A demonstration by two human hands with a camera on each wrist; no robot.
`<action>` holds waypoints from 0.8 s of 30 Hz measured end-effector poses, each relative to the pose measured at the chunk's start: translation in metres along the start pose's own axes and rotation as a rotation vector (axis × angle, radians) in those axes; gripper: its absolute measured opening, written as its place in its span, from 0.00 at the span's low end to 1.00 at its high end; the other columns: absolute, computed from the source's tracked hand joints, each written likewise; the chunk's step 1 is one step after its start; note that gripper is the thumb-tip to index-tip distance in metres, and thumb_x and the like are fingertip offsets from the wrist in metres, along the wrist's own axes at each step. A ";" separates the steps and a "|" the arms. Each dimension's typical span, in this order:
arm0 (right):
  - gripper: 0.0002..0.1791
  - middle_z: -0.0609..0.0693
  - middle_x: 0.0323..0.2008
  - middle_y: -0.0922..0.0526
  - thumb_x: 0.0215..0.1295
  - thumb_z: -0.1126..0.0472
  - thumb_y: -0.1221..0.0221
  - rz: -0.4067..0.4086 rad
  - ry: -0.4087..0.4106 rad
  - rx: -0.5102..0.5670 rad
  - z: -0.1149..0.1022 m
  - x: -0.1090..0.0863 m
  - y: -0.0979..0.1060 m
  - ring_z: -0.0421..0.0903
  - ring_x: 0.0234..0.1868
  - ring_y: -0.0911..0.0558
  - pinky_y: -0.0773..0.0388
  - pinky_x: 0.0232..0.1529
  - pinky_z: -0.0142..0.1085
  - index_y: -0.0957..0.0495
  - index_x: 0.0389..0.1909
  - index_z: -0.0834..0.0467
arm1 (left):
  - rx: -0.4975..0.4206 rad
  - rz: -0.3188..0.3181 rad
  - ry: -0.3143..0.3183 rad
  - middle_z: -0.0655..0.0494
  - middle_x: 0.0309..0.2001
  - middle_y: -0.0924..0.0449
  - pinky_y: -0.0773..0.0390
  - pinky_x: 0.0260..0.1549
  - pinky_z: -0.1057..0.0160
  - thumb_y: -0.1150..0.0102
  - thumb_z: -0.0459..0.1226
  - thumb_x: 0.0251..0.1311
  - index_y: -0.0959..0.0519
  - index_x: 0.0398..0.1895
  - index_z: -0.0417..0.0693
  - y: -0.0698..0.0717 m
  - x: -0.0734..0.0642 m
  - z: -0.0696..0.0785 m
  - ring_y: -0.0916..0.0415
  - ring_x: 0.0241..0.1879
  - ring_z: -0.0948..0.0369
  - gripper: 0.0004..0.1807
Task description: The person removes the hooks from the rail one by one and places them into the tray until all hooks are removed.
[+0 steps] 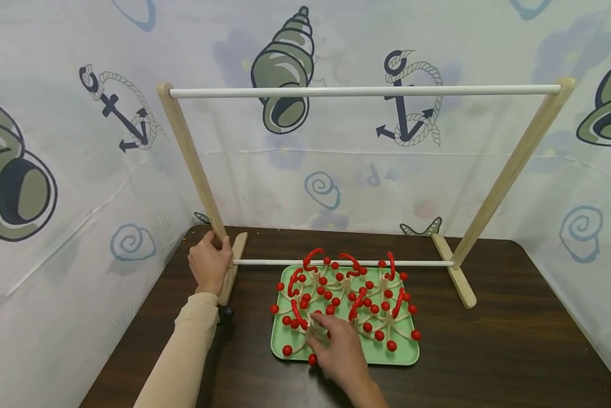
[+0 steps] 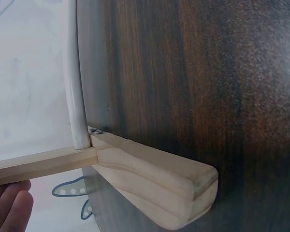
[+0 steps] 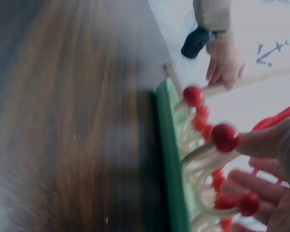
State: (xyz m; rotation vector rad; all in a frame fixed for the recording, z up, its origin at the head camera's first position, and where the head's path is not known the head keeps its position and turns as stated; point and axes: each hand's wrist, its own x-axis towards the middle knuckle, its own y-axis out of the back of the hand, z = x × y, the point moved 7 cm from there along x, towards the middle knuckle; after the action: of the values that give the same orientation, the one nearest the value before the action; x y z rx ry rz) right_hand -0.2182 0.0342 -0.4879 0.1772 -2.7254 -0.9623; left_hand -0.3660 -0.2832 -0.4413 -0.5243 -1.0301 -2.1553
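A wooden rack with two white rods stands on the table, and my left hand (image 1: pixel 210 262) grips its left post (image 1: pixel 195 164) near the foot. In the left wrist view that hand's fingers (image 2: pixel 14 205) lie against the post. A green tray (image 1: pixel 280 340) in front of the rack holds several hangers (image 1: pixel 389 320), each with cream arms tipped with red balls and a red hook on top. My right hand (image 1: pixel 342 348) is over the front-left hanger (image 1: pixel 297 314), thumb and fingers apart around its middle; its palm side is partly hidden.
The lower white rod (image 1: pixel 264 262) passes just behind the tray, and the upper rod (image 1: pixel 356 91) spans high above. The right foot (image 1: pixel 460 280) of the rack rests on the dark table (image 1: pixel 519 340). A patterned white cloth (image 1: pixel 356 187) hangs behind and at the sides.
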 end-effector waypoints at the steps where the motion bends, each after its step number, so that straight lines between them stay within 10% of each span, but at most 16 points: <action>1: 0.26 0.48 0.51 0.17 0.55 0.60 0.29 -0.001 -0.010 -0.004 -0.002 -0.003 0.002 0.50 0.50 0.19 0.25 0.47 0.49 0.20 0.57 0.56 | -0.003 0.000 -0.008 0.49 0.18 0.22 0.28 0.23 0.45 0.36 0.40 0.59 0.20 0.28 0.43 -0.001 0.000 0.001 0.24 0.19 0.46 0.09; 7: 0.31 0.48 0.57 0.20 0.56 0.61 0.29 0.038 0.034 0.005 -0.022 -0.022 0.022 0.52 0.59 0.23 0.27 0.54 0.53 0.24 0.62 0.51 | 0.001 0.003 -0.039 0.48 0.17 0.22 0.28 0.21 0.45 0.36 0.40 0.59 0.21 0.26 0.42 -0.004 0.001 0.004 0.25 0.18 0.46 0.10; 15: 0.22 0.45 0.40 0.14 0.52 0.73 0.30 0.421 0.375 0.116 -0.047 -0.040 0.090 0.41 0.40 0.15 0.23 0.43 0.28 0.17 0.49 0.54 | 0.003 -0.015 -0.043 0.47 0.20 0.20 0.27 0.24 0.43 0.37 0.39 0.58 0.20 0.28 0.42 -0.008 0.005 0.002 0.23 0.21 0.44 0.08; 24: 0.17 0.49 0.36 0.13 0.54 0.74 0.32 0.546 0.323 0.119 -0.021 -0.026 0.155 0.42 0.36 0.15 0.26 0.43 0.24 0.15 0.45 0.59 | -0.012 -0.095 -0.050 0.44 0.27 0.17 0.26 0.32 0.43 0.36 0.35 0.56 0.19 0.38 0.38 -0.007 0.000 -0.009 0.21 0.28 0.44 0.09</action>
State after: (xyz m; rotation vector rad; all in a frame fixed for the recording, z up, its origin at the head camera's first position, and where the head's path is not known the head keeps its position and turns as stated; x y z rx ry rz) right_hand -0.1926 0.1467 -0.3792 -0.3461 -2.3369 -0.5592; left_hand -0.3716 -0.2875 -0.4499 -0.5477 -1.0892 -2.2428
